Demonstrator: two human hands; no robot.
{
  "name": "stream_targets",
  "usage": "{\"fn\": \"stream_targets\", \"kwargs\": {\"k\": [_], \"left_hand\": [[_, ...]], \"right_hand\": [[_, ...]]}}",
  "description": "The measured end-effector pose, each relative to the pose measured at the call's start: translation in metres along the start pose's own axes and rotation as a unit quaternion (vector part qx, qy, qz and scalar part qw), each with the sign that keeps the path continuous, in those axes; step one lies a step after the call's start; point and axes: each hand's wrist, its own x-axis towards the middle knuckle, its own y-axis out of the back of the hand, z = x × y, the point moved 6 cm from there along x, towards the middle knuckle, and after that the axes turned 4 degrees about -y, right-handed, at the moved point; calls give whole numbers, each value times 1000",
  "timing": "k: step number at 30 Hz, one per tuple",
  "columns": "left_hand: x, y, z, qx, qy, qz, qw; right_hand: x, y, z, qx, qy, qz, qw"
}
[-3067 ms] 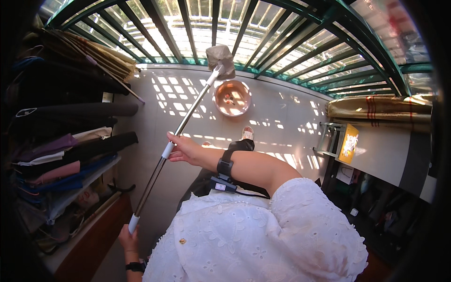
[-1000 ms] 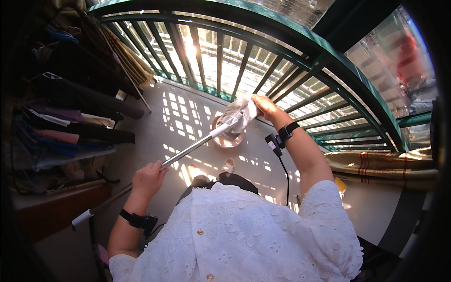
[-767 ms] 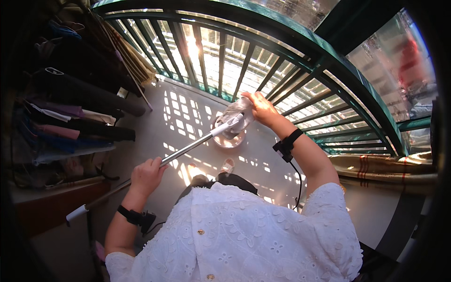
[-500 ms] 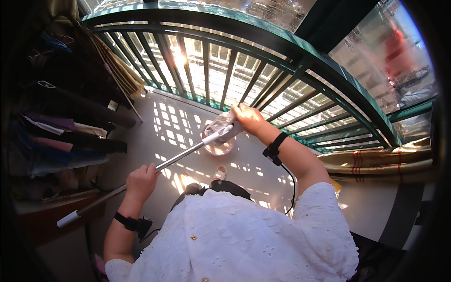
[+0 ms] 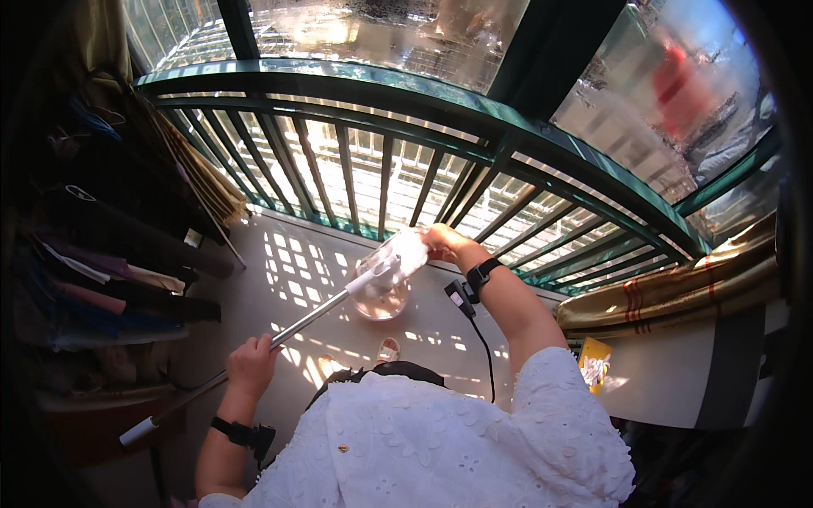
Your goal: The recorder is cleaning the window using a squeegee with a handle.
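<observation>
- While the metal pole is gripped from above by the left hand, the mop head at its upper end is held by the right hand.
- The left forearm is raised steeply from the picture's lower left, the wrist kept nearly straight and the knuckles turned upward; the left grip is wrapped around the pole, fingers curled in.
- The right arm is stretched well forward, slightly bent, with the forearm slanted toward the floor's far edge; the right grip is closed on the mop head's right-hand edge, though how far the fingers are wrapped behind it cannot be told.
- A dark band is worn on the left wrist and another strap on the right, from which a small black device is hung.
- The pole is tilted, its white end cap left low beyond the left hand.
- The mop head is held over the pinkish bucket, which is set near the floor's far edge, beside the green railing; whether bucket and mop head are touching cannot be told.
</observation>
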Motion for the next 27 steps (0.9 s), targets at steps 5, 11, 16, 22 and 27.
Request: {"fn": "stream_targets", "kwargs": {"k": [5,11,16,22,27], "left_hand": [[-13,-19,-3,-60,38,-29,997],[-14,-31,1,-58,53,-53,995],[-9,-33,0,-86,76,-63,991],[-7,-23,2,-212,100,-82,969],[-6,-34,6,-274,130,-122,945]], "right_hand": [[-2,-5,-5,13,16,-10,1000],[-5,-19,-20,-527,201,60,824],[-4,5,-19,-430,301,143,839],[-49,-12,-44,-211,186,120,952],[53,6,27,56,127,-29,990]]}}
